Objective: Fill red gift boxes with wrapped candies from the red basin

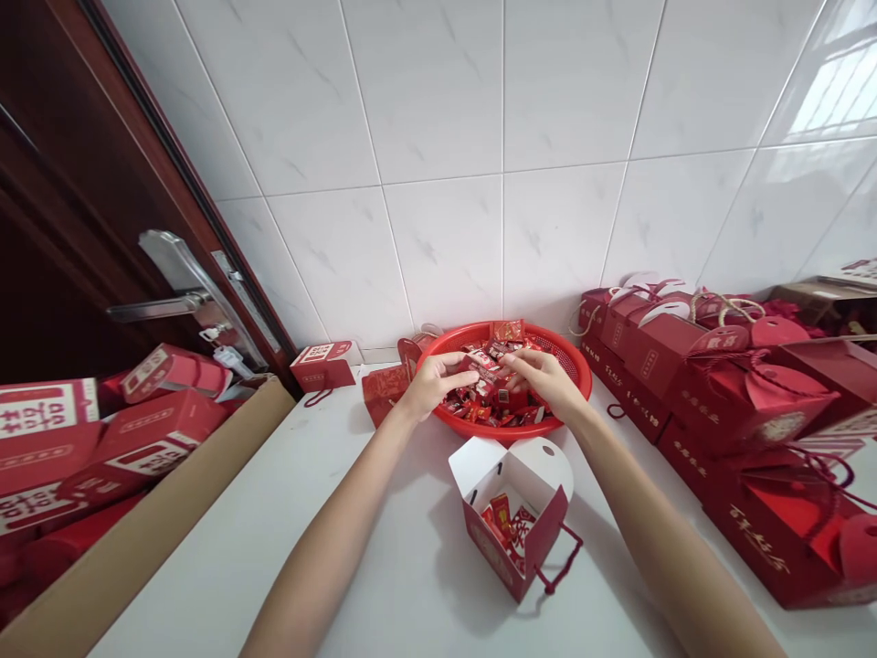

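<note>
A round red plastic basket full of small red wrapped candies stands against the tiled wall. My left hand is over its left side, thumb and fingers closed on a red candy packet. Over the right side, my right hand has its fingers closed near the same packets; what it pinches is too small to make out. In front of the basket stands an open red gift box with white inner flaps and several candies inside. A dark red cord hangs from its right side.
Closed red gift boxes with cords are stacked along the right. At the left, a cardboard carton holds more red boxes, beside a dark door with a metal handle. One small red box sits by the wall, left of the basket.
</note>
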A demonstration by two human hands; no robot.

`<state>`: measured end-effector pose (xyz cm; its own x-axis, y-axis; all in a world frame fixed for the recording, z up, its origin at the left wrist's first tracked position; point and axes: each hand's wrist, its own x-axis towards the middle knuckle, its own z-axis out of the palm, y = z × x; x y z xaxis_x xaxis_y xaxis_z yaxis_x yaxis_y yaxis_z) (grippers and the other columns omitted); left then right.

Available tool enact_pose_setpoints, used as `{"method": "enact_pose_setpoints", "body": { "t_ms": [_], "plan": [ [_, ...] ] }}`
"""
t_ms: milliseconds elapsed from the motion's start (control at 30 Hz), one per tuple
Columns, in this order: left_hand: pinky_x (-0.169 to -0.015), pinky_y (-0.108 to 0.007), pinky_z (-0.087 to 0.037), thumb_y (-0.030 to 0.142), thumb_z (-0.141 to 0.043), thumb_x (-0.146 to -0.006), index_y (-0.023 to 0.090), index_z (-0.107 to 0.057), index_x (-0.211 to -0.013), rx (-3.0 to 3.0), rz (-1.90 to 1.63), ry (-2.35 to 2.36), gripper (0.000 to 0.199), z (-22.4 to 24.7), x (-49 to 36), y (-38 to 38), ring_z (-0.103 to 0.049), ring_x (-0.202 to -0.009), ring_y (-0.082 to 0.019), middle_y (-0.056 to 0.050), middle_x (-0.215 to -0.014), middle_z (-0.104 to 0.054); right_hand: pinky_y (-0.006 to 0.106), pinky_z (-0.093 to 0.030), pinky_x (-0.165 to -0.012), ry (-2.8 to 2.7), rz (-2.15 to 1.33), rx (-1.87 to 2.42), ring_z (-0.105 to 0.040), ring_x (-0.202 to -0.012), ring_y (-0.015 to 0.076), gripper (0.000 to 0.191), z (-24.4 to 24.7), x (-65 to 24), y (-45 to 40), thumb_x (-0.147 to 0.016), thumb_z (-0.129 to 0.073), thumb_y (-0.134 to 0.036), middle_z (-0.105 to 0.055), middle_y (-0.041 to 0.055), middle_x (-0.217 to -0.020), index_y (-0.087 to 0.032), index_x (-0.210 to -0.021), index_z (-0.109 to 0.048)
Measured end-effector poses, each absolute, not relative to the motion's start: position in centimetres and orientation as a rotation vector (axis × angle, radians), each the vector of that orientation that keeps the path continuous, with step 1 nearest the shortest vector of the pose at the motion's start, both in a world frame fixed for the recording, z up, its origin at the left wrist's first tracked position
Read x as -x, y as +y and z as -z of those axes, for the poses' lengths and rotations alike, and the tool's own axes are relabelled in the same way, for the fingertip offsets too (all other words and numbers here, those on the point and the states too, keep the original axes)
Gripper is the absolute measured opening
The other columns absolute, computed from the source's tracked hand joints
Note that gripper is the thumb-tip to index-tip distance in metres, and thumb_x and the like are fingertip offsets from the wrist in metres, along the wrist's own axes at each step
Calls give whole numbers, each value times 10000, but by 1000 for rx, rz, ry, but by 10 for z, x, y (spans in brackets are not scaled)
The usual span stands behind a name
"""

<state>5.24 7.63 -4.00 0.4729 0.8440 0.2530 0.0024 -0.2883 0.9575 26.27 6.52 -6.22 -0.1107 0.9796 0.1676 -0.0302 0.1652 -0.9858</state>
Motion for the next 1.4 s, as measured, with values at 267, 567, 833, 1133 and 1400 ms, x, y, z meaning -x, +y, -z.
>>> {"method": "enact_pose_setpoints", "body": {
  "t_ms": [267,567,833,1133,1400],
  "plan": [
    [-851,-324,-569,316,-745,-798,235,-716,-1186,-2037,-600,812,397,30,-46,13,-702,-956,-212,-86,-1191,-714,274,-491,-573,-1317,-1072,1000,-554,-561,123,448,63,-265,66,-632,-812,-600,-694,30,-721,-205,-769,-652],
    [-857,-299,-547,404,-677,-856,262,-745,-1077,-2198,-600,1041,271,39,-13,-19,-657,-969,-203,-64,-1143,-669,285,-471,-594,-1422,-848,983,-523,-590,129,406,49,-277,12,-754,-722,-596,-665,31,-747,-198,-768,-645],
    [-993,-360,-509,383,-738,-804,259,-692,-1201,-2296,-413,906,419,31,-10,-33,-612,-1149,-257,-78,-1347,-595,344,-525,-717,-1714,-676,1216,-641,-828,220,385,69,-298,-63,-790,-730,-536,-706,66,-980,-243,-1033,-678],
    [-1045,-378,-480,199,-723,-782,291,-667,-1228,-2370,-223,824,459,17,-19,-62,-562,-1250,-273,-58,-1418,-524,368,-545,-847,-1623,-782,1031,-649,-1036,239,294,94,-299,-90,-883,-685,-433,-662,85,-1247,-277,-1130,-650],
    [-1064,-431,-482,206,-706,-789,297,-667,-1268,-2382,-258,838,489,20,-19,-63,-527,-1323,-329,-78,-1554,-417,436,-474,-1004,-1742,-677,952,-590,-1220,287,210,98,-304,-98,-948,-599,-426,-638,90,-1300,-251,-863,-676]
  ]
}}
